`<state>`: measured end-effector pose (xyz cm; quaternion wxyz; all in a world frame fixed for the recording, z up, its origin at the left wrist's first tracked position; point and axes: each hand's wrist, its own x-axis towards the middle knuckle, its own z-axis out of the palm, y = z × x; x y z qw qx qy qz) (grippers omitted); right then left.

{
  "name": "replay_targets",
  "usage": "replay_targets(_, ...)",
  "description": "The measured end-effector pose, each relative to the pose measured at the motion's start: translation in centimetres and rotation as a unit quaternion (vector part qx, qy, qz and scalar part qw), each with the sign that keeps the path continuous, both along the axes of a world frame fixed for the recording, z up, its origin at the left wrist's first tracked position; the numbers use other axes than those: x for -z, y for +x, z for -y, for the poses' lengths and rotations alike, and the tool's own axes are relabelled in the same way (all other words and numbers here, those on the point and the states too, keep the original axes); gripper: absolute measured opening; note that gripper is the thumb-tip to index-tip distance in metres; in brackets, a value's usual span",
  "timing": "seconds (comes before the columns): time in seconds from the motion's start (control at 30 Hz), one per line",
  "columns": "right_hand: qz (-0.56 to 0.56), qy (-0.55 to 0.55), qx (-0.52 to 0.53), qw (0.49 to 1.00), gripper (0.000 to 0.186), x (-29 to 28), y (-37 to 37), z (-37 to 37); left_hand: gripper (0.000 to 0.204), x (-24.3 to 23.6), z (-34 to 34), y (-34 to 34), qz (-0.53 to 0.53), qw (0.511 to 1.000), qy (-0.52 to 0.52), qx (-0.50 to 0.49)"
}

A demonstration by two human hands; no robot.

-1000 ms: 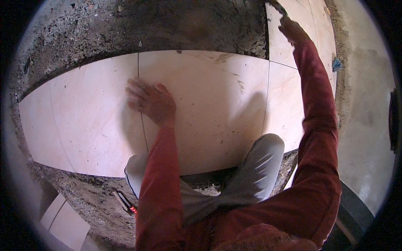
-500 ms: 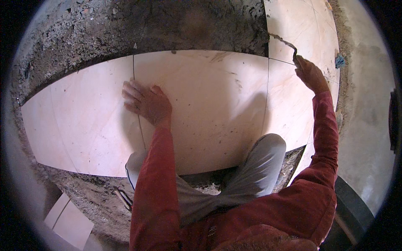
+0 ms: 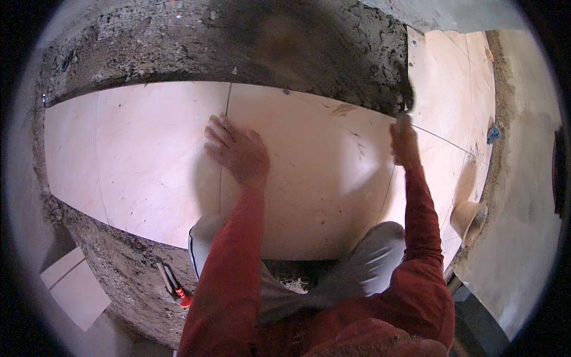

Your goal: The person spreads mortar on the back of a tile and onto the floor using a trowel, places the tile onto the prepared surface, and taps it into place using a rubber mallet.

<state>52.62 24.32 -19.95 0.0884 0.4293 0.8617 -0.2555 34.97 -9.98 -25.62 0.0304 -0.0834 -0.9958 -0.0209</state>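
My left hand (image 3: 239, 150) lies spread on a large cream floor tile (image 3: 297, 196), its fingertips by the joint with the neighbouring tile (image 3: 151, 154). At the far right corner of the middle tile, my right hand (image 3: 405, 143) is closed around a trowel (image 3: 408, 102). Its dark blade is partly hidden and smeared by motion against the edge of the grey mortar bed (image 3: 339, 65). More laid tiles (image 3: 440, 77) stand to the right of that hand.
Rough mortar and gravel (image 3: 137, 53) stretch beyond the tiles. At the right edge are a blue scrap (image 3: 493, 134) and a beige cup-shaped object (image 3: 466, 220). A red-ended tool (image 3: 178, 291) lies on dirt at lower left, near cut tile pieces (image 3: 77, 291).
My right hand has brought the trowel left and nearer, from over the right tiles to the mortar's edge. My left hand stays on the tile. The view has shifted.
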Motion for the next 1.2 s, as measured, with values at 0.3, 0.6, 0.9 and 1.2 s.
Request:
replay_targets(0.3,-0.146,0.146,-0.147,0.967,0.046,4.8,-23.5,-2.5,0.071,0.1,-0.4,-0.1,-0.021,1.000,0.019,0.002)
replay_targets(0.6,-0.140,0.156,-0.382,0.900,0.037,4.0,-26.5,3.8,0.072,0.1,1.0,-0.1,-0.027,0.999,0.018,-0.012)
replay_targets(0.9,-0.222,0.022,-0.445,0.867,0.054,1.1,-16.2,6.7,0.069,0.4,0.9,0.3,0.001,0.999,0.048,-0.015)
replay_targets(1.2,0.027,-0.225,-0.281,0.933,0.053,-3.4,-18.8,12.3,0.068,1.5,1.3,0.7,-0.085,0.996,0.030,0.008)
